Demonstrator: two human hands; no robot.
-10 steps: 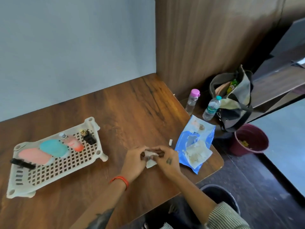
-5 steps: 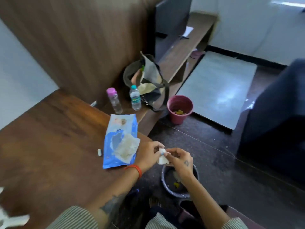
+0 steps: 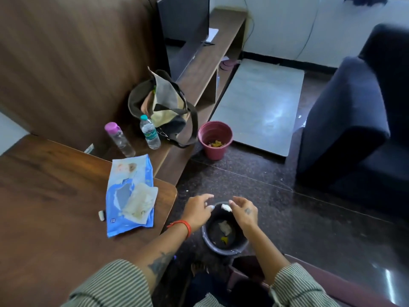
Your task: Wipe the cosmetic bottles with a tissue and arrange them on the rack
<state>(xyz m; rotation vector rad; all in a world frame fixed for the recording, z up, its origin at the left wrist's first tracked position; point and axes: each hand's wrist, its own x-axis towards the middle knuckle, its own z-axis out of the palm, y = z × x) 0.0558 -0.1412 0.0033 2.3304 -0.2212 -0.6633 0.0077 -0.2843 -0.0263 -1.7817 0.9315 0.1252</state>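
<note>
White wad of used tissue (image 3: 226,207) sits at the fingertips of the right hand (image 3: 244,212), directly over the dark bin (image 3: 223,234) on the floor beside the tabletop (image 3: 55,196). Right grip: thumb & fingers look pinched on the wad, though it's small & a bit blurred, so the tissue may be just leaving the hand. Left hand (image 3: 197,210) hovers next to it, just past the tabletop corner, fingers spread & relaxed, holding nothing I can make out.

Step in hand, judging by this: binning a spent tissue between wipes. Another crumpled tissue already lies inside the bin w/ some yellow scrap.

Task things: blue wipes pack (image 3: 129,193) lies flat on the tabletop near its right edge, flap open, a fresh sheet sticking out. Small white cap-like bit (image 3: 101,215) sits just beside the pack's left edge. Cosmetic bottles & rack aren't in view, so can't say how many are done.

Next move prob calls for: let the wad drop clear into the bin, turn back to the tabletop, pull a new sheet from the pack w/out dragging the whole pack, then pick up the next bottle.
</note>
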